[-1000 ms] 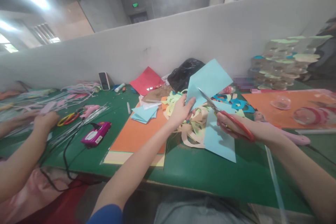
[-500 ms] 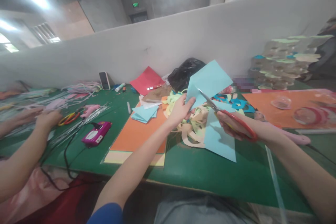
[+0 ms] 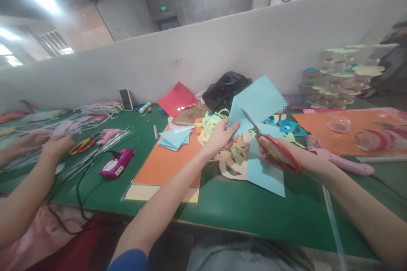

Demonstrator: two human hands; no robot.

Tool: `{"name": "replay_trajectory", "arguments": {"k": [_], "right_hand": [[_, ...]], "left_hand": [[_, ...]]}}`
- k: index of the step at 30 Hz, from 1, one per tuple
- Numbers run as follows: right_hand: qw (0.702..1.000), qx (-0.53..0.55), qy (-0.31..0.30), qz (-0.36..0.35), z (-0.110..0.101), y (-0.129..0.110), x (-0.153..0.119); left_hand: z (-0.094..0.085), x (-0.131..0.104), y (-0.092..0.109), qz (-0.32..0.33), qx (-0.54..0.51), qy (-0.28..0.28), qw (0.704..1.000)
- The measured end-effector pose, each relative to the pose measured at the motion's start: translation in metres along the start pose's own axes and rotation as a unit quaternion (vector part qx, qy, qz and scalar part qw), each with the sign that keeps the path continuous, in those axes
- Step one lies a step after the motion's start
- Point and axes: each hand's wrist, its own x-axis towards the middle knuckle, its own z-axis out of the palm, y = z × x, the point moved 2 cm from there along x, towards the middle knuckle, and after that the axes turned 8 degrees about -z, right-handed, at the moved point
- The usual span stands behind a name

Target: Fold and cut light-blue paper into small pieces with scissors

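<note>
My left hand (image 3: 224,135) pinches the lower left edge of a light blue paper sheet (image 3: 259,99), held up above the table. In my right hand (image 3: 270,152) is a pair of scissors (image 3: 282,152) with red and yellow handles. Its blades point up and left and lie against the raised sheet; I cannot tell how far apart they are. Under my right hand another light blue sheet (image 3: 265,175) rests on the table. Curled paper scraps (image 3: 235,163) in cream, yellow and green are heaped below my hands.
Small blue paper pieces (image 3: 174,139) sit on orange sheets (image 3: 168,165). A black plastic bag (image 3: 227,89) and red paper (image 3: 178,98) stand by the partition. At right are a pink glue gun (image 3: 346,163) and stacked clear cups (image 3: 340,78). A co-worker's hands (image 3: 57,148) work at far left.
The raised blue sheet and my left hand have shifted slightly right. My right hand, with the scissors, has moved a little left, bringing the handles nearer the sheet.
</note>
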Motion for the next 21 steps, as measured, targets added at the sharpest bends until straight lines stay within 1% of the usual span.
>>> {"name": "replay_trajectory", "arguments": {"k": [2,4,8,12,15,19,21], "right_hand": [[0.999,0.032,-0.004,0.025,0.003,0.008,0.004],[0.999,0.039,-0.006,0.031,0.004,0.01,0.004],[0.999,-0.016,-0.025,-0.012,0.004,-0.002,-0.001],[0.999,-0.045,-0.009,-0.021,0.004,-0.011,-0.004],[0.999,-0.045,-0.009,-0.017,0.006,-0.006,0.0],[1.0,-0.014,0.016,0.007,0.006,0.001,0.005],[1.0,-0.028,0.014,0.004,0.005,0.001,0.005]], "left_hand": [[0.0,0.0,-0.001,-0.004,-0.005,0.001,1.0],[0.0,0.0,-0.001,-0.002,-0.008,0.002,1.0],[0.0,0.0,-0.002,-0.002,-0.006,-0.004,1.0],[0.001,-0.003,-0.002,-0.016,0.014,-0.035,0.999],[0.002,-0.003,-0.003,-0.018,0.025,-0.041,0.999],[0.001,-0.001,-0.004,-0.009,0.026,-0.042,0.999],[0.0,-0.001,-0.004,-0.008,0.024,-0.045,0.999]]}}
